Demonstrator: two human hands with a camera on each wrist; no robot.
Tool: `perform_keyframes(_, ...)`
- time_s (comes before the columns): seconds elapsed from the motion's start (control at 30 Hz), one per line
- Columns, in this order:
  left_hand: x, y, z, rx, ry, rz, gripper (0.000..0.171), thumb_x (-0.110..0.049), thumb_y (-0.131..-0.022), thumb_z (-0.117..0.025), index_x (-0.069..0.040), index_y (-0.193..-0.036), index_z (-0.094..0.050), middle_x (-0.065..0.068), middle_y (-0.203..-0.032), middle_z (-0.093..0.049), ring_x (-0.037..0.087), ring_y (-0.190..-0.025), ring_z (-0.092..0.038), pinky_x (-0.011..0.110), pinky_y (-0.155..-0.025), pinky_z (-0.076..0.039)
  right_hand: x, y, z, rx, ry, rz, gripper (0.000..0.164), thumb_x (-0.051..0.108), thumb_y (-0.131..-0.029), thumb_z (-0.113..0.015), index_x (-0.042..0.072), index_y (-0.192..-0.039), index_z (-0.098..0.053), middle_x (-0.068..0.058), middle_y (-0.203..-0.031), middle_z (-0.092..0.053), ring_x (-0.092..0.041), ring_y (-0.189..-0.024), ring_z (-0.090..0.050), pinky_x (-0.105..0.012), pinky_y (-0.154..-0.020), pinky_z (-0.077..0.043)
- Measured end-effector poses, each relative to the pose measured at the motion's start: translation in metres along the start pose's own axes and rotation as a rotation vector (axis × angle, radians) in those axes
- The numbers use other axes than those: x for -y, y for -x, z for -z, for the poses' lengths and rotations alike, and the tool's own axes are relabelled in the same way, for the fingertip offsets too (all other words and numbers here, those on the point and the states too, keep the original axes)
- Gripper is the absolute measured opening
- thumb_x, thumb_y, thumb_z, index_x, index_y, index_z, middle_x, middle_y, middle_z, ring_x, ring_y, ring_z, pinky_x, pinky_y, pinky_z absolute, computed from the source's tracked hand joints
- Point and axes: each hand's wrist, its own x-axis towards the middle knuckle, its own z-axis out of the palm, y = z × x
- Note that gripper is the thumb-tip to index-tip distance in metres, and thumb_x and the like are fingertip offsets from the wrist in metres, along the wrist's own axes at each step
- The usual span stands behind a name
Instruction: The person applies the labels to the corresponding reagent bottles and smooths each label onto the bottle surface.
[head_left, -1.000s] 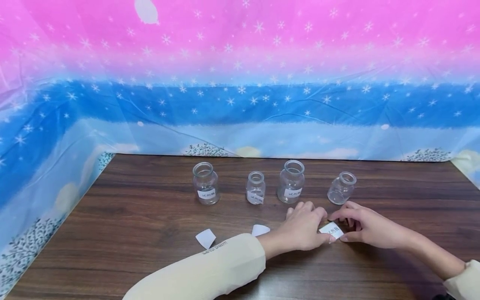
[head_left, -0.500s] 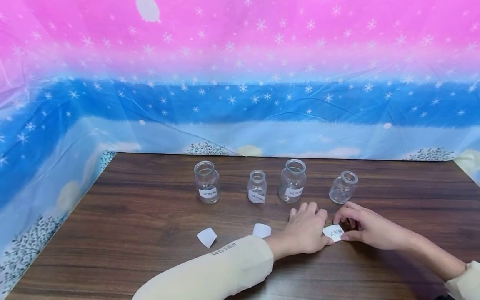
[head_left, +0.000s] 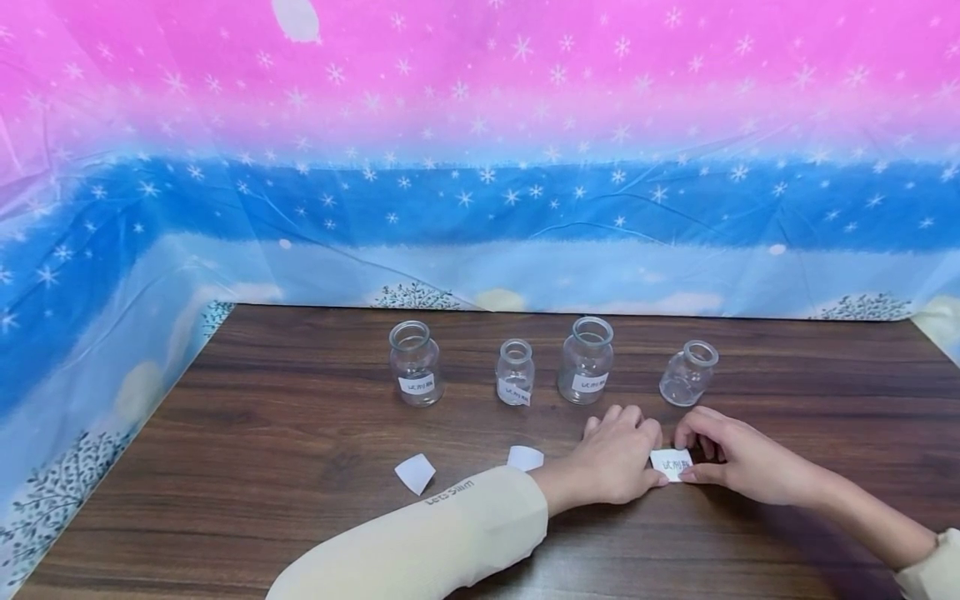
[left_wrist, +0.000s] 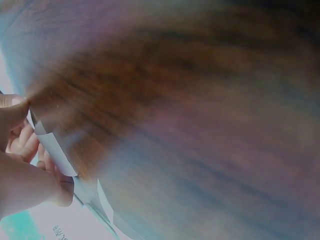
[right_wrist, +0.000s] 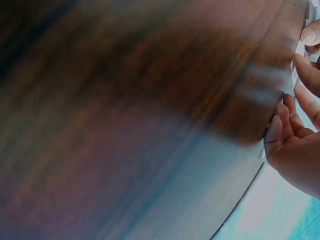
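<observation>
In the head view, a small white paper label [head_left: 671, 465] with dark printed characters is stretched between two hands, low over the table. My left hand [head_left: 615, 457] pinches its left edge, the thumb at the lower left corner. At the opposite edge, my right hand [head_left: 738, 457] holds it with thumb below and curled fingers above. The left wrist view shows the white label [left_wrist: 56, 152] edge-on beside fingers. Nearest to the right hand stands a small unlabelled glass jar [head_left: 686, 377].
Three glass jars with white labels stand in the same row: a large one [head_left: 416, 358], a small one [head_left: 516, 367] and another large one [head_left: 587, 354]. Two white paper pieces lie on the brown table, one at the left [head_left: 416, 473], the other [head_left: 525, 457] partly behind the left sleeve.
The label has turned from tilted to nearly level and shifted slightly right. Both hands have moved a little right with it. The jars stay in place.
</observation>
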Motion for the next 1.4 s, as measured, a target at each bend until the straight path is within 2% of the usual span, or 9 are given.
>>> perform_keyframes(0.13, 0.001, 0.000, 0.001, -0.008, 0.019, -0.002, 0.023, -0.037, -0.079, -0.069, -0.022, -0.087, -0.052, -0.010, -0.084, -0.045, 0.006, -0.081, -0.041, 0.022, -0.063, -0.029, 0.001, 0.000, 0.001, 0.021, -0.061, -0.043, 0.030, 0.014, -0.075, -0.074, 0.017, -0.090, -0.049, 0.010, -0.074, -0.043, -0.001, -0.061, -0.041, -0.019, -0.050, -0.037)
perform_keyframes(0.3, 0.004, -0.001, 0.003, -0.042, 0.091, -0.052, 0.017, -0.026, -0.081, -0.068, -0.021, -0.086, -0.053, -0.012, -0.077, -0.050, 0.003, -0.077, -0.048, 0.021, -0.063, -0.034, 0.001, 0.002, 0.003, 0.045, -0.175, -0.103, 0.028, 0.013, -0.077, -0.071, 0.013, -0.097, -0.052, 0.009, -0.074, -0.049, -0.004, -0.060, -0.045, -0.021, -0.049, -0.039)
perform_keyframes(0.5, 0.006, -0.001, 0.008, -0.063, 0.223, -0.102, 0.009, -0.017, -0.083, -0.066, -0.018, -0.083, -0.057, -0.013, -0.064, -0.049, 0.000, -0.059, -0.047, 0.013, -0.054, -0.034, 0.003, 0.005, 0.009, 0.071, -0.278, -0.093, 0.012, 0.005, -0.082, -0.065, 0.015, -0.084, -0.059, 0.009, -0.071, -0.055, -0.003, -0.061, -0.049, -0.022, -0.050, -0.041)
perform_keyframes(0.6, 0.007, 0.001, 0.012, -0.058, 0.327, -0.105, 0.007, -0.015, -0.083, -0.065, -0.016, -0.080, -0.059, -0.013, -0.062, -0.051, -0.003, -0.056, -0.045, 0.010, -0.053, -0.033, 0.008, 0.007, 0.014, 0.088, -0.385, -0.113, 0.011, 0.002, -0.085, -0.060, 0.013, -0.087, -0.061, 0.003, -0.073, -0.061, -0.008, -0.062, -0.056, -0.025, -0.052, -0.046)
perform_keyframes(0.73, 0.009, 0.004, 0.020, -0.017, 0.561, -0.069, 0.004, -0.012, -0.085, -0.064, -0.012, -0.081, -0.063, -0.011, -0.063, -0.058, -0.004, -0.055, -0.049, 0.010, -0.053, -0.037, 0.017, 0.007, 0.021, 0.059, -0.523, -0.136, 0.011, -0.003, -0.087, -0.055, 0.005, -0.092, -0.061, -0.008, -0.077, -0.064, -0.017, -0.065, -0.062, -0.031, -0.056, -0.050)
perform_keyframes(0.87, 0.013, 0.006, 0.031, 0.018, 0.806, -0.039, 0.007, -0.009, -0.087, -0.061, -0.004, -0.086, -0.066, -0.003, -0.066, -0.064, 0.002, -0.057, -0.058, 0.013, -0.054, -0.043, 0.025, 0.005, 0.027, -0.015, -0.578, -0.156, 0.011, -0.005, -0.087, -0.054, 0.000, -0.095, -0.060, -0.012, -0.075, -0.064, -0.021, -0.064, -0.063, -0.033, -0.058, -0.051)
perform_keyframes(1.0, 0.017, 0.008, 0.037, 0.037, 0.921, -0.045, 0.009, -0.007, -0.088, -0.059, 0.000, -0.087, -0.065, 0.004, -0.070, -0.066, 0.009, -0.062, -0.061, 0.016, -0.059, -0.047, 0.030, 0.004, 0.030, -0.066, -0.621, -0.193, 0.010, -0.004, -0.088, -0.053, -0.003, -0.097, -0.059, -0.018, -0.077, -0.064, -0.023, -0.065, -0.064, -0.035, -0.060, -0.052)
perform_keyframes(1.17, 0.020, 0.009, 0.040, 0.044, 0.958, -0.071, 0.009, -0.005, -0.089, -0.057, 0.001, -0.087, -0.064, 0.007, -0.074, -0.066, 0.011, -0.064, -0.061, 0.019, -0.062, -0.049, 0.033, 0.002, 0.030, -0.091, -0.673, -0.236, 0.011, -0.003, -0.089, -0.052, -0.006, -0.099, -0.056, -0.022, -0.082, -0.064, -0.025, -0.069, -0.066, -0.039, -0.062, -0.052)
perform_keyframes(1.4, 0.019, 0.009, 0.041, 0.020, 0.894, -0.105, 0.008, -0.005, -0.089, -0.058, 0.000, -0.087, -0.064, 0.003, -0.073, -0.065, 0.004, -0.062, -0.057, 0.015, -0.060, -0.047, 0.035, 0.001, 0.030, -0.099, -0.709, -0.298, 0.012, -0.001, -0.090, -0.053, -0.007, -0.099, -0.056, -0.023, -0.083, -0.064, -0.025, -0.071, -0.066, -0.042, -0.064, -0.051)
